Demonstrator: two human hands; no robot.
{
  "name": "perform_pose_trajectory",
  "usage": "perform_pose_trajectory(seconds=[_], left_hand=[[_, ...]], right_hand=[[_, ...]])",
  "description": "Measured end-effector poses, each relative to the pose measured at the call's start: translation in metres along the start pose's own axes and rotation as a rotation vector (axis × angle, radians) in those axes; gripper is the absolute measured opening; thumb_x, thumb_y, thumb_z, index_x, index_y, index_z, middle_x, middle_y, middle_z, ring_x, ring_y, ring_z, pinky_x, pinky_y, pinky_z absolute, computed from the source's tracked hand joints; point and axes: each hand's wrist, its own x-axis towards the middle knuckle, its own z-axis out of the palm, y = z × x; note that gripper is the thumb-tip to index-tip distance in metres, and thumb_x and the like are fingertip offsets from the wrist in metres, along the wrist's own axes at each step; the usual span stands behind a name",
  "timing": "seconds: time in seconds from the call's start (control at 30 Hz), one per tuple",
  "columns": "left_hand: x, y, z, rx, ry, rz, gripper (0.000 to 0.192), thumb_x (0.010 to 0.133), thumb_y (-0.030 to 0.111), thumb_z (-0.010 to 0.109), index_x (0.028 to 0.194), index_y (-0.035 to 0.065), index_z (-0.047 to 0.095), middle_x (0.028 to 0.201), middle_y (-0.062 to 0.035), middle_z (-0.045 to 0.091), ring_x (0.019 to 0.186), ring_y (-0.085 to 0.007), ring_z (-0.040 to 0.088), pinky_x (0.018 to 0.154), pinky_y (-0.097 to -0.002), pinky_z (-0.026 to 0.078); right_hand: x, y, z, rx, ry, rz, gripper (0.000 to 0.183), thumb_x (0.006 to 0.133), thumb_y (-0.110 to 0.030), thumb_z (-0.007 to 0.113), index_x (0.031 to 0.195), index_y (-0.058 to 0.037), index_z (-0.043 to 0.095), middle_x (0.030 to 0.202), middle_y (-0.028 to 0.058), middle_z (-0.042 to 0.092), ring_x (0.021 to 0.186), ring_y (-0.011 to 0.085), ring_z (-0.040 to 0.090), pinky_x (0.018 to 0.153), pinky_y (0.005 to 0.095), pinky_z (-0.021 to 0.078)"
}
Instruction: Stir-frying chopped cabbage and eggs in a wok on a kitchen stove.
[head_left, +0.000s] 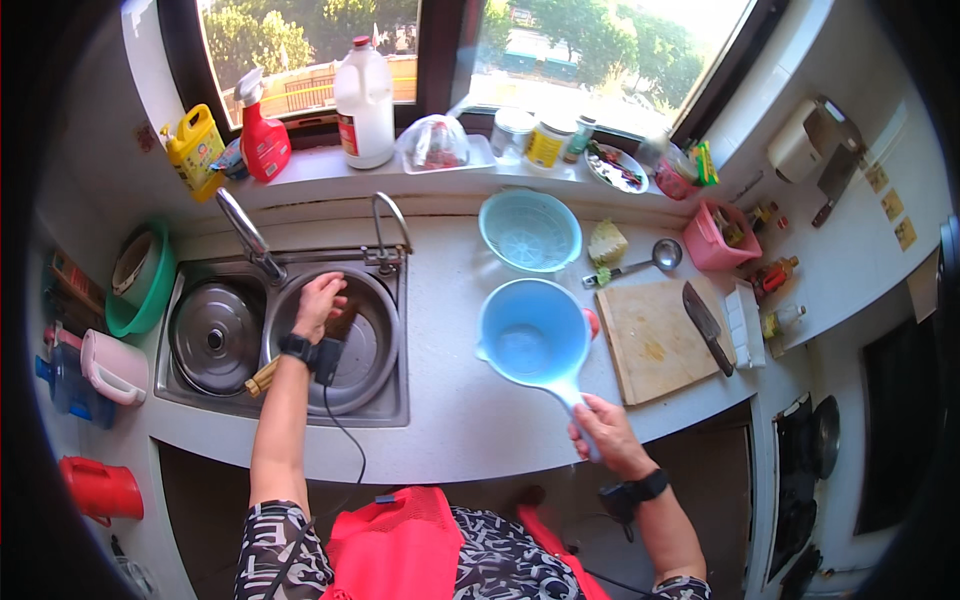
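Observation:
My right hand (609, 436) grips the handle of a light blue plastic water dipper (525, 330). The dipper's bowl hangs over the counter, with its inside facing up; no contents can be made out. A little red object (593, 322) peeks out beside its rim. On the left, my left hand (321, 304) is above a round metal basin (386, 352) in the sink, fingers loosely bent and no object visible in them. Under the left wrist, a bamboo-coloured stick-like thing (261, 377) juts over the basin's edge, partly hidden. Something brown (343, 321) shows beside that hand.
A chrome faucet (251, 232) and a thin curved tap (390, 210) rise behind the sink. A pale blue colander (530, 232), a cut cabbage piece (607, 241) and a metal ladle (664, 255) sit behind a wooden cutting board (652, 337), which bears a cleaver (705, 322).

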Motion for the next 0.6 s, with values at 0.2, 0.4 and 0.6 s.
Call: perform_pose_trajectory(seconds=[0.2,0.4,0.6], left_hand=[[0.095,-0.019,0.025,0.470,0.018,0.466,0.038,0.087,0.013,0.053,0.122,-0.0005,0.056,0.114,-0.0213,0.061,0.110,-0.0340,0.057,0.096,-0.0371,0.044],[0.078,-0.025,0.036,0.671,0.027,0.652,0.023,0.089,0.013,0.050,0.102,0.0014,0.066,0.106,-0.0164,0.065,0.100,-0.0350,0.060,0.087,-0.0413,0.047],[0.023,-0.023,0.053,1.040,0.174,0.938,0.038,0.078,0.003,0.052,0.115,0.0065,0.060,0.116,-0.0045,0.062,0.104,-0.0262,0.056,0.087,-0.0375,0.042]], right_hand=[[0.078,-0.006,0.099,0.017,-0.024,0.046,0.031,0.099,-0.026,0.051,0.120,-0.0035,0.053,0.072,0.0004,0.055,0.052,0.0056,0.049,0.044,0.0218,0.0422],[0.105,-0.009,0.137,0.050,-0.005,0.026,0.029,0.097,-0.026,0.053,0.115,-0.0030,0.054,0.071,0.0009,0.056,0.051,0.0063,0.051,0.044,0.0229,0.0438],[0.117,0.000,0.144,0.049,0.004,0.031,0.033,0.097,-0.027,0.053,0.121,-0.0040,0.053,0.072,0.0002,0.055,0.053,0.0058,0.050,0.044,0.0221,0.0418]])
